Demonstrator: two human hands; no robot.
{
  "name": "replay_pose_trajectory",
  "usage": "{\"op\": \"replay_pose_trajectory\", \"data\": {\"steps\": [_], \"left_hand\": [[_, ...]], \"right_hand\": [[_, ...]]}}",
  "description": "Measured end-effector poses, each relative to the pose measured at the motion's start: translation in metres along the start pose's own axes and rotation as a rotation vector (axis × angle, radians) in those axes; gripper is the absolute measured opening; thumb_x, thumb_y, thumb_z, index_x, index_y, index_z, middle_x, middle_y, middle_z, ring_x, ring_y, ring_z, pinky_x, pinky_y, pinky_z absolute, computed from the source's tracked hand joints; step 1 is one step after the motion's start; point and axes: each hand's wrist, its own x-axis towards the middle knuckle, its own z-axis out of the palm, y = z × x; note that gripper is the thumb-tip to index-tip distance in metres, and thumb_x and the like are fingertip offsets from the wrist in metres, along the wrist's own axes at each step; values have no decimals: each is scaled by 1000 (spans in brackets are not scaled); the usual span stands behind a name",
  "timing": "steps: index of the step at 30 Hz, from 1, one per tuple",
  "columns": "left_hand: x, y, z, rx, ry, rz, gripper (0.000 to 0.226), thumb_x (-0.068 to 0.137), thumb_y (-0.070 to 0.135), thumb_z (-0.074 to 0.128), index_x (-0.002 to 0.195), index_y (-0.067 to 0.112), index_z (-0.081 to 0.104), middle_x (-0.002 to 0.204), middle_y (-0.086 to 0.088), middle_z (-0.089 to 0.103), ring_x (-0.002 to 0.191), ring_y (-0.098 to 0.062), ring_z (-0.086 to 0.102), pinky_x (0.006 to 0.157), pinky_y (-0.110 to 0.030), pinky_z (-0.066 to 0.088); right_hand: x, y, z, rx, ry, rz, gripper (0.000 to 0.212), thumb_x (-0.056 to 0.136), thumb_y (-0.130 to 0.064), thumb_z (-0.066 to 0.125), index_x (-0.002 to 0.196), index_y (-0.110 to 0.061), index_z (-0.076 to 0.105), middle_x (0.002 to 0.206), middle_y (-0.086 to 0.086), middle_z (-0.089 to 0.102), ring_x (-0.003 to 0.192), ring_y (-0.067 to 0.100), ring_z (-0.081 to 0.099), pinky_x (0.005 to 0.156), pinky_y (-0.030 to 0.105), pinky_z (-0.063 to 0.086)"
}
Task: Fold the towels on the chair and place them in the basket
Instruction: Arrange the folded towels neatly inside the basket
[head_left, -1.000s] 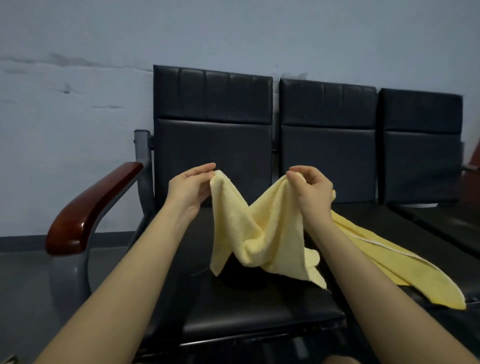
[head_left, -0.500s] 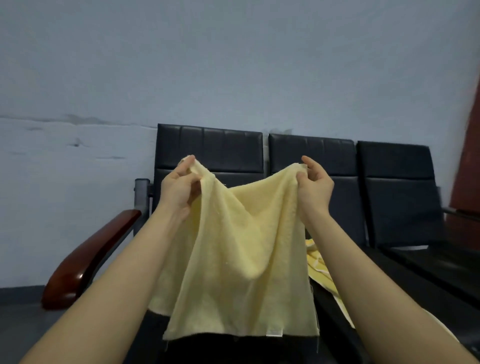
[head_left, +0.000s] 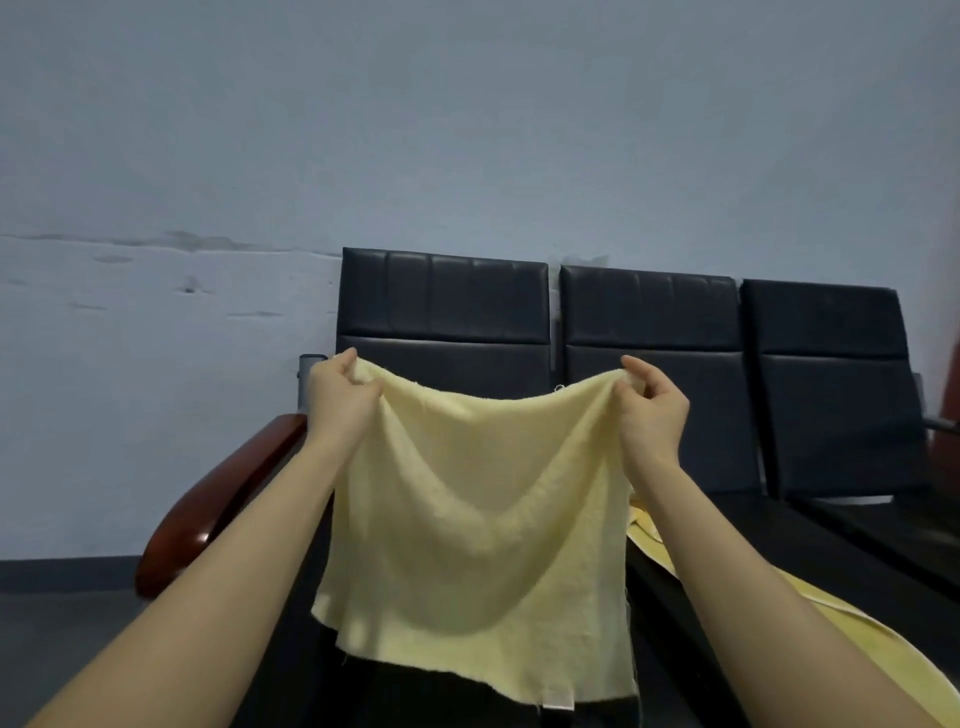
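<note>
A row of black chairs (head_left: 649, 364) is set against a grey wall (head_left: 467, 130). A yellow towel (head_left: 483, 535) is held spread in the air above the left seat. Its top corners are pinched by the curled fingers of the left hand (head_left: 340, 397) and right hand (head_left: 652, 410). A second towel (head_left: 852, 644) lies on the seat to the right.

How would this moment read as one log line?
step: spread towel | left hand: pinches top corner | right hand: pinches other top corner | second towel: on seat | basket: unseen
</note>
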Motion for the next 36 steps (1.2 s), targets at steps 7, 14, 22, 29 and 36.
{"op": "replay_pose_trajectory", "data": {"steps": [7,14,22,29,36], "left_hand": [[3,-24,-2,453,-8,139,31,96,3,46,123,2,61,129,-17,53,121,-30,48,99,-32,37],[-7,-44,-12,651,109,145,24,95,27,55,104,10,70,116,-8,48,105,-29,48,85,-42,44],[-5,-69,-4,336,91,-86,15,90,26,57,82,17,66,62,-4,67,72,-23,66,74,-42,55],[19,-91,31,261,66,-91,9,91,23,54,84,21,60,102,-7,62,86,-22,59,73,-35,47],[68,-44,57,-6,147,38,9,96,24,49,93,18,54,114,-8,55,85,-12,50,71,-24,39]], "right_hand": [[-2,22,-6,-320,-43,-106,15,93,-16,59,105,-16,68,109,1,63,105,14,56,91,27,44],[-16,37,-10,-498,-27,-106,11,92,-25,62,94,-17,69,107,-6,41,87,9,49,76,32,40],[-13,64,-3,-330,-45,38,8,95,-17,57,93,-18,64,101,8,63,73,20,67,49,16,48],[9,95,22,-259,-82,67,9,96,-21,55,91,-27,59,113,9,58,94,19,62,74,37,59],[58,56,50,-139,-60,-113,5,100,-21,48,99,-23,53,118,3,49,98,12,51,83,27,43]]}}
